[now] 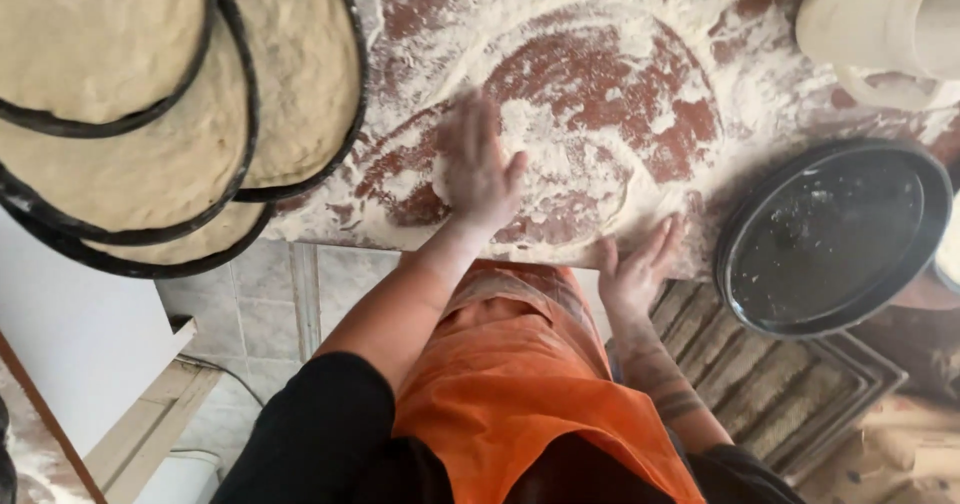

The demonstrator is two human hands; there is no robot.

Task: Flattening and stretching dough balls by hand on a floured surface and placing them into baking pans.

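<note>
Evidently we spread our open left hand (480,169) flat on the white flour (560,154) dusting the reddish stone bench (690,114) (the motion blurs it), our open right hand (635,274) bracing at the edge near the empty round black pan (835,234).

soft even daylight, no hard shadows, motion blur on left hand (478,169), right hand (636,272) sharper, pale glare on flour (560,34) beyond fingertips, faint sheen on dark pan (835,234) right of hands, wide-angle bending at edges
</note>
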